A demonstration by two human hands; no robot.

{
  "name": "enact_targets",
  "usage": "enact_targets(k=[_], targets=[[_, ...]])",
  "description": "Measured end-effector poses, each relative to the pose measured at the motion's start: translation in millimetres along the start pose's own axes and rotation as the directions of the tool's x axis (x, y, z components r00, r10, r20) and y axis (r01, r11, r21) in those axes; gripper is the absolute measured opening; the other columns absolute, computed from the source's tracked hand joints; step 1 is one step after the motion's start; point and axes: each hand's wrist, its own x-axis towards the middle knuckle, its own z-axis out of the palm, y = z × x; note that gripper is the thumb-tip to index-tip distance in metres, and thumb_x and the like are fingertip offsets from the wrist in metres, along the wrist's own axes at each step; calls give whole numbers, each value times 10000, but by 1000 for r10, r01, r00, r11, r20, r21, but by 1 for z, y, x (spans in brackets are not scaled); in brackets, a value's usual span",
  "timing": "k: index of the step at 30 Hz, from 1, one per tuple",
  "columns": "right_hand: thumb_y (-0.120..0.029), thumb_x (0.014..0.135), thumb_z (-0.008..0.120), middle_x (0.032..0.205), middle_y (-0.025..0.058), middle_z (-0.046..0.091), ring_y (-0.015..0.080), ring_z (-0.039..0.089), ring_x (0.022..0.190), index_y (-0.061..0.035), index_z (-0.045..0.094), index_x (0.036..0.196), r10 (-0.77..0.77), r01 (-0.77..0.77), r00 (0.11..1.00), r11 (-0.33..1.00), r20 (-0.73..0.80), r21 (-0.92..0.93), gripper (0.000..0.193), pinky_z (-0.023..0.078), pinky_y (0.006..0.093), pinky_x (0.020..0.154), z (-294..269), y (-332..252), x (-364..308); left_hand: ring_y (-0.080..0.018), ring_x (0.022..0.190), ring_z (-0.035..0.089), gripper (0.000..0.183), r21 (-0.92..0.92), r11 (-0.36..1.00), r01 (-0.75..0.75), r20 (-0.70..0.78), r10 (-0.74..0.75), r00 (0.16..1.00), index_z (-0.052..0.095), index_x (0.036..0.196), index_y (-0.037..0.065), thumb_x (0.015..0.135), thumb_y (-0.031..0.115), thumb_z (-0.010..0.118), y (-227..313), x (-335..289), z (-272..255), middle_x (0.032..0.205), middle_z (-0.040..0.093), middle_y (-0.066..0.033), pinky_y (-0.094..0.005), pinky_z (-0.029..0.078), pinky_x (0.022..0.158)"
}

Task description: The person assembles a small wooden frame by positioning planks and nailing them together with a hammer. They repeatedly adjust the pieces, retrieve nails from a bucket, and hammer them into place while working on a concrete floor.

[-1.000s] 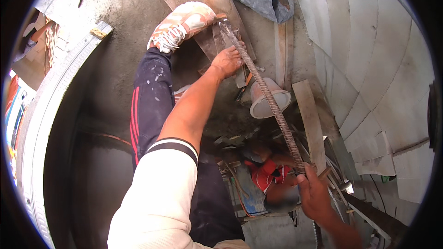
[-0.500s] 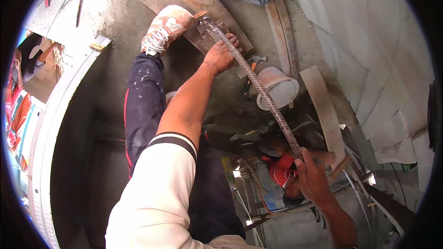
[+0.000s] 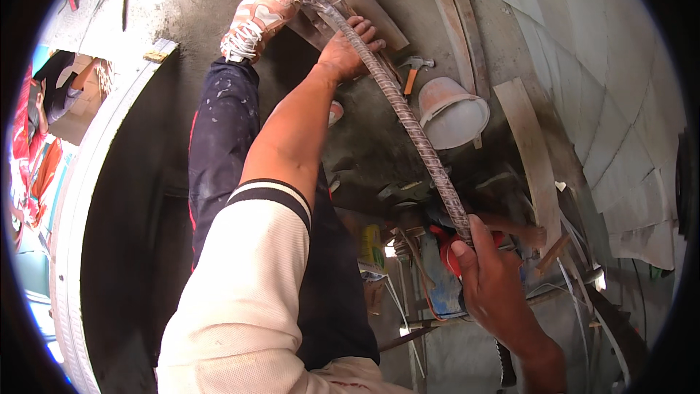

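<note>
A long ribbed steel bar (image 3: 408,120), bent at its far end, slants across the middle. My right hand (image 3: 492,273) is closed round its near end, thumb lying along it. At the far end my left hand (image 3: 350,47) lies beneath the bar, fingers curled over a narrow piece of wood (image 3: 341,7); the bar hides part of its grip. The bar's bent tip rests at that wood, beside my pink-and-white shoe (image 3: 259,18). Just right of the left hand, a hammer (image 3: 413,76) with an orange handle lies on the ground.
A white bucket (image 3: 456,117) lies tipped right of the bar. Wooden planks (image 3: 529,153) lie beyond it, near pale sheets (image 3: 620,102) along the right. Below the bar is a person in red (image 3: 448,248), mostly hidden by my right hand. A light ledge (image 3: 80,197) curves along the left.
The view has shifted, so the bucket and planks sit higher. Both hands keep their places on the bar and wood. My right hand now covers more of the person in red.
</note>
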Motion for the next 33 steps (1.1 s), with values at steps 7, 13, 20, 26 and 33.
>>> enact_targets(k=[7,13,20,26,33], targets=[[-208,1103,631,789,282,704,458,747,736,117,519,1417,82,-84,995,995,49,49,466,544,498,610,2,-3,-1,-305,1495,475,504,17,999,-41,-66,42,997,701,1390,202,895,295,701,-14,-2,6,1484,627,-113,-494,250,1328],[-219,1085,657,926,314,727,487,746,841,60,550,1430,148,-148,989,989,3,15,457,575,504,707,14,49,25,-316,1467,497,471,24,997,-72,-144,74,987,705,1350,214,887,296,703,-18,-4,32,1443,636,-111,-488,285,1312],[-274,1058,712,900,270,749,481,742,798,33,579,1416,-125,85,975,973,-182,-214,490,580,485,677,18,121,42,-314,1473,483,692,-105,991,-88,-187,67,980,658,1394,202,752,378,846,-22,0,42,1422,620,-118,-499,247,1332],[-307,1072,682,791,259,705,496,704,728,0,614,1258,-80,33,975,974,-207,-222,365,554,521,610,49,154,96,-337,1515,442,738,-21,996,-87,-143,83,986,650,1422,219,745,428,857,-20,-3,33,1489,595,-117,-511,256,1329],[-342,1103,616,763,263,677,519,670,727,-20,592,1074,2,-57,937,988,-349,-146,324,494,579,621,73,151,56,-336,1470,455,779,-61,992,-113,-103,106,989,653,1394,210,701,449,918,-23,-4,20,1417,585,-109,-522,264,1311]])
